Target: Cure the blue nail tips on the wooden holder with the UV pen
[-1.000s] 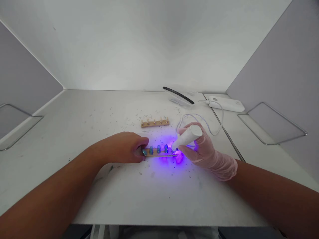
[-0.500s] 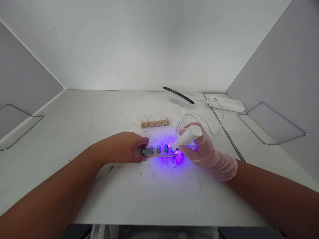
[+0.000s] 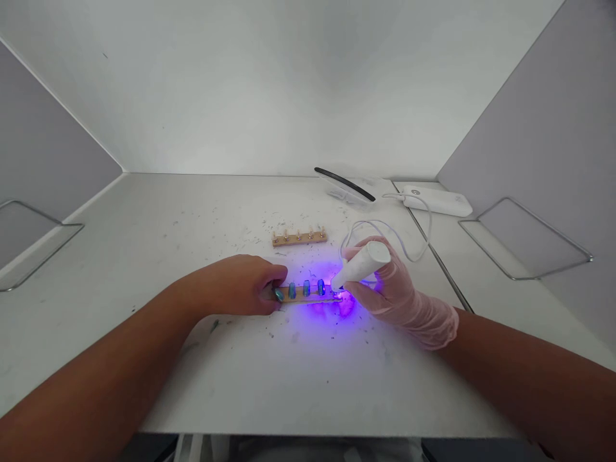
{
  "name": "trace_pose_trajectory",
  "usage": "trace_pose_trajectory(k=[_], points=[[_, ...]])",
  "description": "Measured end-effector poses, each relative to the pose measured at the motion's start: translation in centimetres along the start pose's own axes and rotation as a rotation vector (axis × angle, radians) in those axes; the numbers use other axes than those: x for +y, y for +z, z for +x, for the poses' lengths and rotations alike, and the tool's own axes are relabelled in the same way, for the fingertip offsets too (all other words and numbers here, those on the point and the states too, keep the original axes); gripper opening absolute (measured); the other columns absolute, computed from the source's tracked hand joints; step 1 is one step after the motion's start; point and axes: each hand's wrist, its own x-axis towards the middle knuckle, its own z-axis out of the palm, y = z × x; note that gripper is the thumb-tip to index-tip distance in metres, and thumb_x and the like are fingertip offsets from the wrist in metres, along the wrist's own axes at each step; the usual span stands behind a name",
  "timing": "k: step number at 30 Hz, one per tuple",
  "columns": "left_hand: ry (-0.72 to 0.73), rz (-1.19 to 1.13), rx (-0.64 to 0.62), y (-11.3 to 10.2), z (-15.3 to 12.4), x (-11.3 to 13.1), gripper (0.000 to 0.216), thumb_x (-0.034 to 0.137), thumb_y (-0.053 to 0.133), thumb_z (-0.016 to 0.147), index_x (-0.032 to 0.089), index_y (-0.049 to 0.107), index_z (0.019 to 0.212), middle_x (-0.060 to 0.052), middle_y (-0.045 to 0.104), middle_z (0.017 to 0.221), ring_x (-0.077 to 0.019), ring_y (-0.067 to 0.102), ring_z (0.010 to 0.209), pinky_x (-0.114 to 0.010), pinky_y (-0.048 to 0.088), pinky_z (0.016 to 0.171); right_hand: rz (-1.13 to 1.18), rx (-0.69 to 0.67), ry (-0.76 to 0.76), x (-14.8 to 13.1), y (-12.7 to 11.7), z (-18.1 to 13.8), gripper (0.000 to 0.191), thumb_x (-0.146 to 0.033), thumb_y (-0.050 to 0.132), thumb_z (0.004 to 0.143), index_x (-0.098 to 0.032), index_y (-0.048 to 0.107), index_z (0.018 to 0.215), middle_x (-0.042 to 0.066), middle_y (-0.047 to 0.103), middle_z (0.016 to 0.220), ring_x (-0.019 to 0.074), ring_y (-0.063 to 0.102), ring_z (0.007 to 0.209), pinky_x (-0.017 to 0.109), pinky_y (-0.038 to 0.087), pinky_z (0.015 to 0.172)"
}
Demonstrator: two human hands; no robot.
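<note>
My bare left hand (image 3: 250,282) grips the left end of a wooden nail tip stand (image 3: 312,297) between thumb and fingers. Several glossy blue-green false nails (image 3: 307,289) stand in a row along it; the leftmost one leans beside my fingertips. In a pink glove, my right hand (image 3: 385,282) is closed around a white handheld UV nail lamp (image 3: 364,263). The lamp's head points down at the stand's right end, and violet light spreads over the stand and table there. Whatever lies directly beneath the lamp head is hidden.
Behind sits a second wooden stand (image 3: 299,239) with bare posts. A white cable (image 3: 399,237) loops beside my right hand. Farther back are a black-edged, pale object (image 3: 346,185) and a white rectangular device (image 3: 437,200). Wire frames (image 3: 527,237) project at both sides; dark specks dot the white table (image 3: 308,398).
</note>
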Motion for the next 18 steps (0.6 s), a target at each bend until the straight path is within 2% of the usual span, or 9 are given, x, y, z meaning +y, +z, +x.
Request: trace_pose_trajectory(k=[8,18], points=[[0.01,0.004,0.0,0.05,0.07,-0.14,0.02,0.036,0.059,0.079,0.025,0.044,0.075,0.0,0.058,0.072,-0.0184,0.049,0.064,-0.034,0.029,0.06,0.035,-0.004,0.013,0.22,-0.02,-0.4,0.045,-0.019,0.066,0.09,-0.031,0.057,0.133,0.001,0.07,0.092,0.0206,0.062,0.075,0.044,0.055,0.076],[0.005,0.008,-0.002,-0.02,0.06,0.0,0.019,0.034,0.059,0.079,0.024,0.043,0.075,0.001,0.059,0.072,-0.0179,0.049,0.065,-0.034,0.029,0.06,0.033,0.018,-0.012,0.21,0.14,-0.27,0.038,-0.021,0.066,0.093,-0.029,0.057,0.13,0.002,0.07,0.091,0.0198,0.062,0.073,0.04,0.055,0.069]])
